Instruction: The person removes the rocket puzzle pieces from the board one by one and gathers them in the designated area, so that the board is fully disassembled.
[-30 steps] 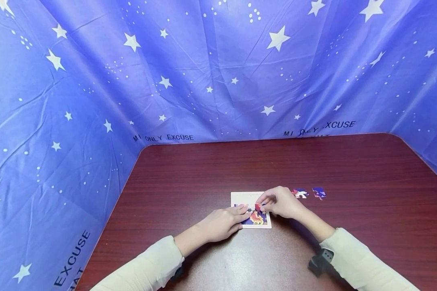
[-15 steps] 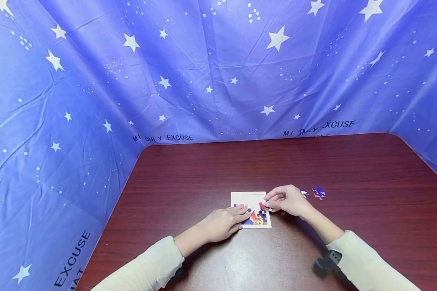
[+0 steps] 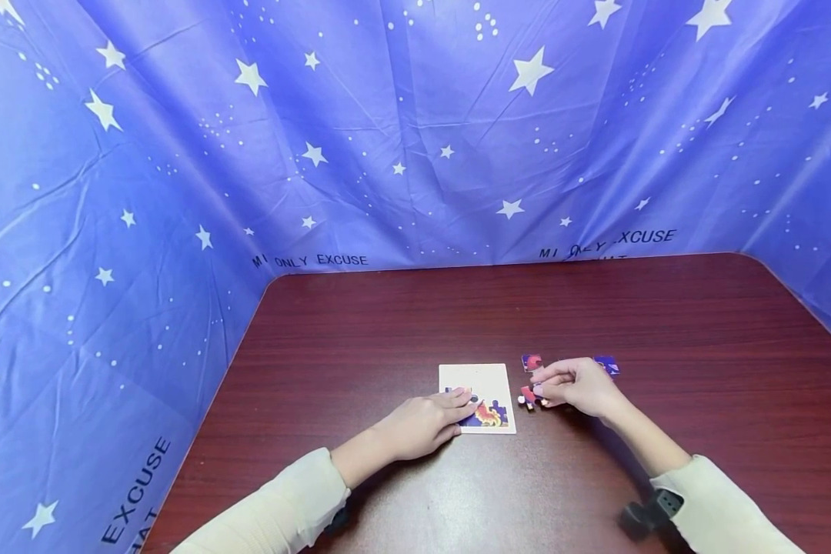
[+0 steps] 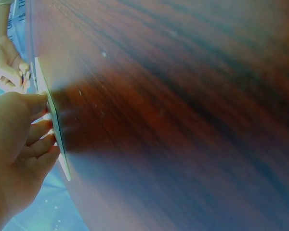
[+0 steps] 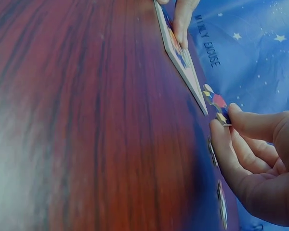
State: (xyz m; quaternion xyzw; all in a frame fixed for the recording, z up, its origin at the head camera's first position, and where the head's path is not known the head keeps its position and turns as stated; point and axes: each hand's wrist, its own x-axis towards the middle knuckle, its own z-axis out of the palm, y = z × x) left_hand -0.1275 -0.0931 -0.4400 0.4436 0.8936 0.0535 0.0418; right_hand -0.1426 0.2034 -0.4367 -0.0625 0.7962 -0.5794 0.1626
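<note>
My left hand point(image 3: 422, 427) rests on a white puzzle board point(image 3: 474, 375), its fingers lying flat over the left part of the picture. Pieces in blue, red and yellow fill part of the board's lower half. Just right of the board, my right hand point(image 3: 583, 387) pinches a red, white and blue jigsaw piece point(image 3: 528, 397) between thumb and fingertips. In the right wrist view that jigsaw piece point(image 5: 218, 102) is held above the table. The left wrist view shows the left thumb and fingers at the edge of the board point(image 4: 58, 127).
One loose red and blue piece point(image 3: 532, 362) lies behind the right fingertips. A blue piece point(image 3: 608, 364) shows partly past the right hand. Everything lies on a dark red wooden table point(image 3: 360, 331), with a blue star-printed curtain point(image 3: 415, 115) around it.
My right hand has lifted the jigsaw piece off the board's right side and carried it rightward past the edge. The left hand has stayed in place.
</note>
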